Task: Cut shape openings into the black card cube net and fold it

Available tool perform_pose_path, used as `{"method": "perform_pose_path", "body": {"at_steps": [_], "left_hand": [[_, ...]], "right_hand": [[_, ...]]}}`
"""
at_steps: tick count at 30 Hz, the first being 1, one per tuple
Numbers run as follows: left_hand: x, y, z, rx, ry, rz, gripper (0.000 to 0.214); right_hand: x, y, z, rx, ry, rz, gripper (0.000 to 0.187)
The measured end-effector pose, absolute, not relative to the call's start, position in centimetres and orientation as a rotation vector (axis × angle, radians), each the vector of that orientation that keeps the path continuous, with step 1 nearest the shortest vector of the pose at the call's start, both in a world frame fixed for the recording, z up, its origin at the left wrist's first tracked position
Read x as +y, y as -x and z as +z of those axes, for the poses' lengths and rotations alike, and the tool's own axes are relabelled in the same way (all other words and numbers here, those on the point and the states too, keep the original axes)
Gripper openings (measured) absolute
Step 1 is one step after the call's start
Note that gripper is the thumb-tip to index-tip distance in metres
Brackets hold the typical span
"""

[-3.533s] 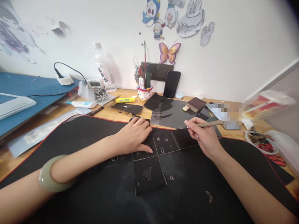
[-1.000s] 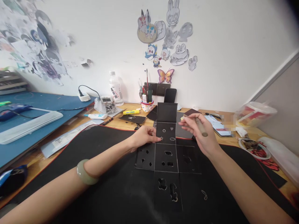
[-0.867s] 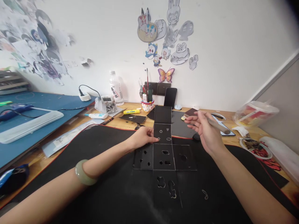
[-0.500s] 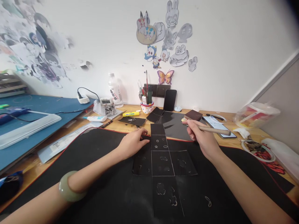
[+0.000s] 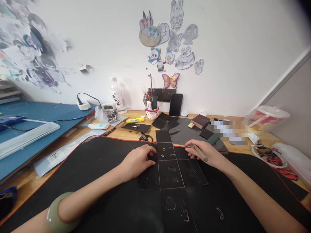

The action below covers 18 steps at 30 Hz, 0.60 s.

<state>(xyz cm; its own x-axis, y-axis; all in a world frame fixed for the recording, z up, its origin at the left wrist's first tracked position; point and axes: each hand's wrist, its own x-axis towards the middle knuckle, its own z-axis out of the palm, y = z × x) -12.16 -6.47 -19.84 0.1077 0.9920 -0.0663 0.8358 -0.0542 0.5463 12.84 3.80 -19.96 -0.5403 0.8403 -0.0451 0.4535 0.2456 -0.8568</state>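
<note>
A cross-shaped sheet of black card (image 5: pixel 167 176) lies on the dark mat, ruled into squares by pale lines. Small outlines of a star, circle, oval, rectangle and flower are on it. My left hand (image 5: pixel 139 158) rests at the card's upper left edge, thumb and fingers apart, holding nothing. To the right of the card, my right hand (image 5: pixel 204 153) grips a slim beige pen-shaped tool (image 5: pixel 200 153). Its tip, mostly hidden by the fingers, points left toward the card; contact cannot be made out. A small curved piece (image 5: pixel 220 213) lies at lower right.
Behind the mat (image 5: pixel 92 181) lie scissors (image 5: pixel 145 137), a yellow glue stick (image 5: pixel 135 120), black paper pieces and a brown box (image 5: pixel 200 121). A pen cup (image 5: pixel 152 112), bottle (image 5: pixel 118 97) and dark phone (image 5: pixel 176 104) stand near the wall. A plastic-wrapped tub (image 5: pixel 268 118) is at right.
My right hand has come nearer and slightly left with the tool, down from above the far edge of the mat. My left hand has shifted slightly nearer, uncovering the scissors.
</note>
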Motion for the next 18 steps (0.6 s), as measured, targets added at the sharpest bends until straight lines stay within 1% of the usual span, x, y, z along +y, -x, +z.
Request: {"method": "perform_pose_path", "body": {"at_steps": [3, 7, 9, 13, 18], "left_hand": [[-6.4, 11.8, -19.6, 1.691, -1.967, 0.429, 0.021], [-6.5, 11.4, -19.5, 1.554, -1.999, 0.394, 0.022], [-6.6, 11.3, -19.5, 1.504, -2.008, 0.390, 0.023], [-7.3, 10.4, -19.1, 1.574, -2.214, 0.358, 0.017], [-8.2, 7.6, -19.2, 1.569, -2.664, 0.176, 0.022]], "right_hand": [[3.9, -13.0, -19.6, -2.112, 1.182, 1.226, 0.021], [3.7, -12.9, -18.9, -2.043, 1.250, 1.006, 0.028], [3.3, -12.4, -18.4, -1.985, 1.258, 0.967, 0.029], [2.4, -10.9, -18.0, -1.845, 1.226, 1.189, 0.027], [2.3, -9.3, -18.8, -1.851, 1.202, 1.310, 0.024]]}}
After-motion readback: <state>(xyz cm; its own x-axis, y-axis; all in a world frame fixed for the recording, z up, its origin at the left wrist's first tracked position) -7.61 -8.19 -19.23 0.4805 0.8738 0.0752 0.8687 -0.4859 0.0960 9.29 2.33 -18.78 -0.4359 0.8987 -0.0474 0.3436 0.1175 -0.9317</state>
